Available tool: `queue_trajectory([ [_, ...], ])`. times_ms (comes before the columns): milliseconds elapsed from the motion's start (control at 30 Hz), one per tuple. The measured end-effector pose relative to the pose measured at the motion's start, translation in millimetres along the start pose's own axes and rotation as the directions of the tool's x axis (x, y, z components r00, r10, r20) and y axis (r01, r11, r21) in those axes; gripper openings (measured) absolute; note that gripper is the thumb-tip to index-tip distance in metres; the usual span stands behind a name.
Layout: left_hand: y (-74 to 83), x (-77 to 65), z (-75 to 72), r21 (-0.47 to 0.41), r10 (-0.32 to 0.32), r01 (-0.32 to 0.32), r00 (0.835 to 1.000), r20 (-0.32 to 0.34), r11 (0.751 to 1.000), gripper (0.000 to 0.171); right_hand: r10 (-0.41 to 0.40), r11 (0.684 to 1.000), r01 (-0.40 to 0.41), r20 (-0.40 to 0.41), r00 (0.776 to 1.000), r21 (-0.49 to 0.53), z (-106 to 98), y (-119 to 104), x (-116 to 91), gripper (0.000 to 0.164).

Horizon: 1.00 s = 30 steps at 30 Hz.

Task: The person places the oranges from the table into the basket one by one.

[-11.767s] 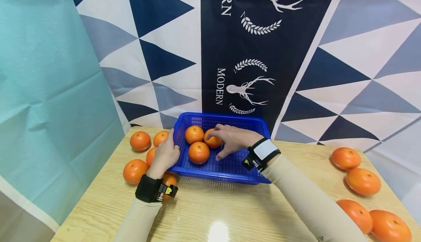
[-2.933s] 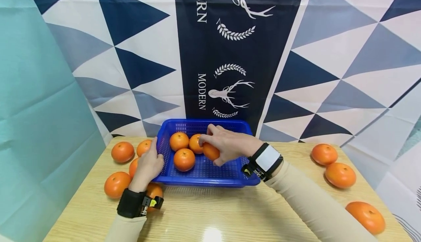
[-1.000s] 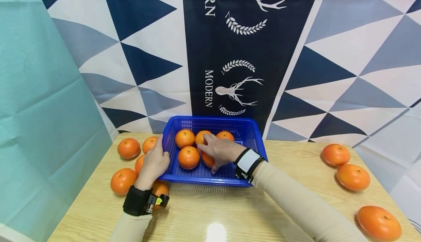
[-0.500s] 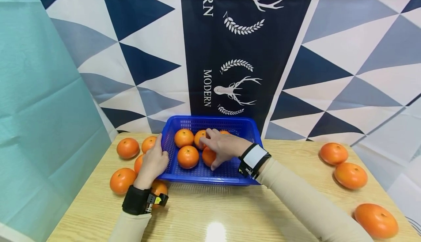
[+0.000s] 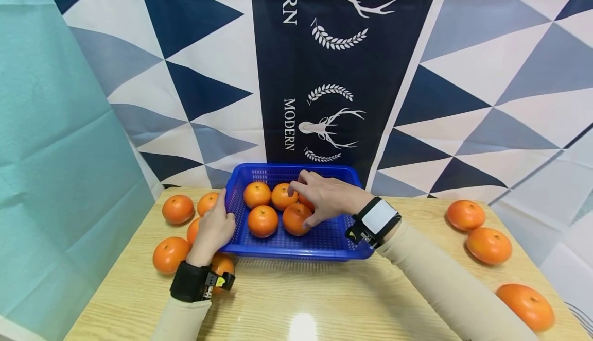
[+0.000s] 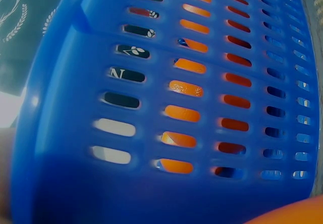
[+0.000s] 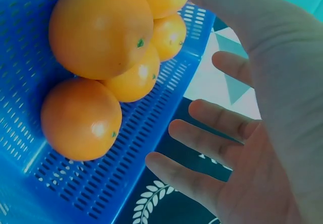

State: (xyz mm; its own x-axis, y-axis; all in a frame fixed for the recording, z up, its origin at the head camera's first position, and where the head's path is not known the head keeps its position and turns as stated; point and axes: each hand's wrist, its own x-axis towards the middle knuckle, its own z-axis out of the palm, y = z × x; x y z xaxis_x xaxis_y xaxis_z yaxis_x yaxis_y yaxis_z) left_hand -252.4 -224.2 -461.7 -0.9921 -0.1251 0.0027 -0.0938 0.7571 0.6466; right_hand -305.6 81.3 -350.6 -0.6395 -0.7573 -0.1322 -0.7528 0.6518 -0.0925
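Observation:
A blue plastic basket [image 5: 296,252] holds several oranges in two rows. My left hand [image 5: 214,230] holds its left rim, index finger along the edge and thumb on the inner side. The left wrist view shows the slotted side wall [image 6: 151,133], with oranges behind the slots. My right hand [image 5: 329,194] hovers over the basket with spread fingers, holding nothing. Its thumb overlaps the front-row orange [image 5: 295,220]. Behind that hand, another orange [image 5: 307,202] is partly hidden. In the right wrist view, the fingers of my right hand [image 7: 252,158] are apart from the oranges [image 7: 101,32].
Left of the basket lie several oranges [image 5: 171,255], some partly covered by my left hand and wrist. Three more oranges [image 5: 488,245] lie near the table's right edge. A patterned cloth [image 5: 222,99] hangs directly behind the basket.
Two more oranges lie in the basket than at first, and one fewer shows at the right. My right hand has just let go of the front orange and lifted rightward. Left hand stays on the rim.

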Motion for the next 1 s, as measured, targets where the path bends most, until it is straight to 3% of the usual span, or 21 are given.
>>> queue_trajectory([
  [400, 5.7, -4.6, -3.8, -0.012, -0.026, 0.026, 0.999, 0.024, 1.0, 0.078, 0.061, 0.998, -0.06, -0.045, 0.997, 0.036, 2.8, 20.2, -29.3, 0.072],
  [533, 2.1, -1.9, -2.2, -0.008, -0.02, 0.02, 1.0, 0.022, 1.0, 0.078, 0.074, 0.997, -0.072, -0.081, 0.994, 0.026, 4.5, 31.9, -46.0, 0.077],
  [867, -7.8, 6.2, 5.6, 0.017, -0.007, 0.007, 1.0, 0.007, 1.0, 0.078, 0.097, 0.994, -0.086, -0.179, 0.979, 0.068, 8.9, 65.0, -82.6, 0.062],
  [1000, 7.6, -5.8, -3.5, 0.003, -0.013, 0.013, 1.0, 0.008, 1.0, 0.077, 0.129, 0.991, -0.119, -0.206, 0.97, 0.058, 7.1, 73.7, -97.4, 0.061],
])
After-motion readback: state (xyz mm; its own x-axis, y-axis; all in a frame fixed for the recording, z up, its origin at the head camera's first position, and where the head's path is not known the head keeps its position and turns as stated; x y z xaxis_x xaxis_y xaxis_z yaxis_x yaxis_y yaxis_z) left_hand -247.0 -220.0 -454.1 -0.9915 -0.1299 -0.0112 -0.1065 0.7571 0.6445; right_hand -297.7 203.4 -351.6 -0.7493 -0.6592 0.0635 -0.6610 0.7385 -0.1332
